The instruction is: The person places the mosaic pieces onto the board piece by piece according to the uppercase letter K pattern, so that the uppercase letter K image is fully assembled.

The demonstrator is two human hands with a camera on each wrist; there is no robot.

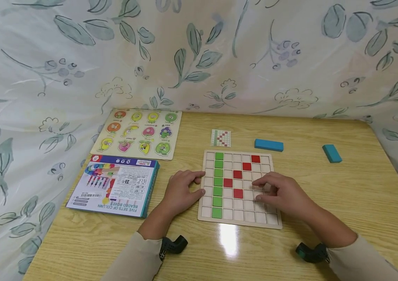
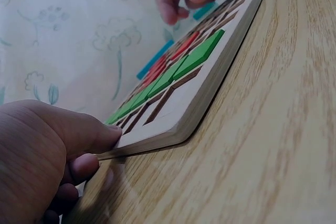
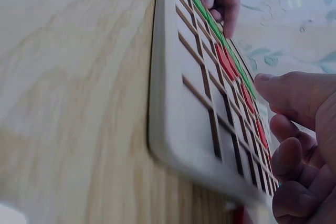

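Counter [image 1: 343,195]: light wood grain, backed by a leaf-print cloth [image 1: 79,58].

Fruit peg puzzle [image 1: 139,133] lies flat at the far left; the bead-set box [image 1: 114,184] sits just in front of it. Both well apart from the hands.

Grid board [image 1: 239,187] lies flat at centre, a green column of tiles [image 1: 217,183] on its left side and a red diagonal of tiles [image 1: 241,175] running up to the right.

Left hand [image 1: 181,191]: thumb on the board's left rim, fingers curled beside the edge, apparently bracing it against sliding.

Right hand [image 1: 277,193]: fingers bent over the board's right squares, tips pressed close together; whether they pinch a tile, cannot tell.

Two blue blocks [image 1: 268,145] [image 1: 331,153] rest beyond the board.

Small pattern card [image 1: 221,138] lies just past the board's far edge, probably for reference.
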